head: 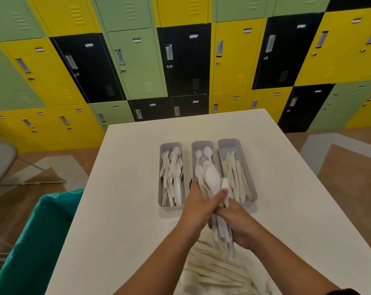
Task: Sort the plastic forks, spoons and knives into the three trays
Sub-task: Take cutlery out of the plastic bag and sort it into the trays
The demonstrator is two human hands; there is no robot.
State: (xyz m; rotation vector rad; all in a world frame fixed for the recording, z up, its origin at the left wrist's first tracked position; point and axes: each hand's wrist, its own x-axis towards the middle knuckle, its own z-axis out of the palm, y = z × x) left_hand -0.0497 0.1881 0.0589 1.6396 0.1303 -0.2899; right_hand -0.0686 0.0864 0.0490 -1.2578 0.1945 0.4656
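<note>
At the far left, beside the tabletop (125, 188), a bin lined with a teal bag (37, 241) stands on the floor, and a blurred grey frame, perhaps a chair (1, 162), shows beyond it. Green, yellow and black lockers (137, 60) fill the wall behind.

On the tabletop three grey trays sit side by side, lengthwise away from the person. The left tray (161, 188) holds white plastic forks (173, 175), tines pointing away. The middle tray (202, 144) holds a few white spoons (201, 155), bowls at the far end. The right tray (235, 143) holds cream-coloured knives (236, 177) lying roughly along its length.

Over the near end of the middle tray both hands meet around one bundle of spoons (212, 179). The left hand (198, 209) wraps its fingers around the necks of the spoons, thumb on the left side and a fingertip reaching across to the right, so the bowls fan out above it over the tray. The right hand (237, 226), just nearer the person and touching the left, curls around the handles, whose ends stick out below it.

Beneath the forearms, at the near edge of the tabletop, lies a loose pile of unsorted cutlery (218, 271), pale and blurred, so that single pieces are hard to tell apart.
</note>
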